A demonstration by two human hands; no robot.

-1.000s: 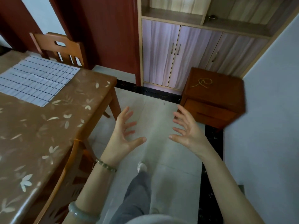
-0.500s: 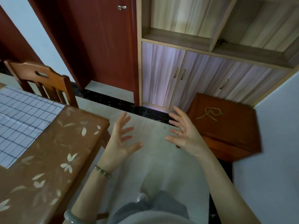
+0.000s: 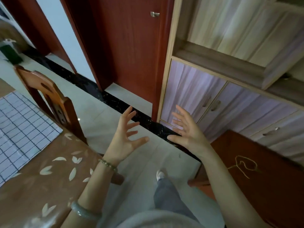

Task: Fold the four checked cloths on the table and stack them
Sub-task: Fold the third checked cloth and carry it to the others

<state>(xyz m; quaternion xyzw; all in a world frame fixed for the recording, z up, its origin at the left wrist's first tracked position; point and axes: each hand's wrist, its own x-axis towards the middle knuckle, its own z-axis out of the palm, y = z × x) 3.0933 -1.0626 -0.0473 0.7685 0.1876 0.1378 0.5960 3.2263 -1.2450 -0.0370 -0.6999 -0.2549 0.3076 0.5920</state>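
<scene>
One white cloth with dark checks lies flat at the left edge of the view, on the brown table with its leaf-pattern cover. Only part of the cloth shows; no other cloth is in view. My left hand and my right hand are raised in front of me over the floor, to the right of the table's corner. Both hands are empty, palms facing each other, fingers spread wide.
A wooden chair stands at the table's far side. A dark wooden nightstand with a loop of string on top sits at my right. Ahead are a red door and a cabinet with purple-grey doors.
The view has swung up and to the right, so the table and cloth slid to the left edge. Both hands stayed raised and spread, holding nothing.
</scene>
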